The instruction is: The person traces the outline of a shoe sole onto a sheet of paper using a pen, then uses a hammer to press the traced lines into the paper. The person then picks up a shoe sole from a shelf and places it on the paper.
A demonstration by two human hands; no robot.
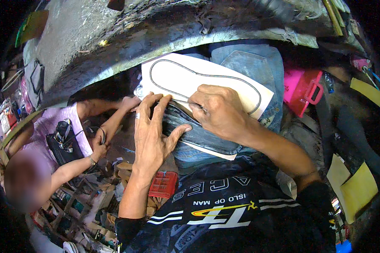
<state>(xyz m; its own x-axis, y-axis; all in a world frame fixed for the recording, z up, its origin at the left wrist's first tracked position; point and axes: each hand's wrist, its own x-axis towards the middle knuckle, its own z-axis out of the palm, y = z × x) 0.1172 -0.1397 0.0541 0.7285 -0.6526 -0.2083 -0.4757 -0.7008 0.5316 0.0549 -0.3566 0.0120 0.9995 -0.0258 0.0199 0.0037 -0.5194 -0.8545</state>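
Note:
A white sheet of board [245, 82] lies across my lap, over blue jeans [251, 63]. On its far half runs a dark, sole-shaped outline [223, 76]. A worn black sole-shaped piece [198, 137] lies on the near half. My left hand [150, 135] rests on the left end of this piece, fingers and thumb spread, the fingertips at its far edge. My right hand [221, 109] is closed in a pinch by the piece's far edge, close to the left fingertips. Whatever it holds is mostly hidden by the fingers.
A concrete ledge [93, 42] curves along the far side. At left sits another person [71, 139], hands holding a dark item. A red plastic basket [163, 184] stands below my left forearm. A pink container with a handle [304, 90] and yellow sheets [359, 192] lie to the right.

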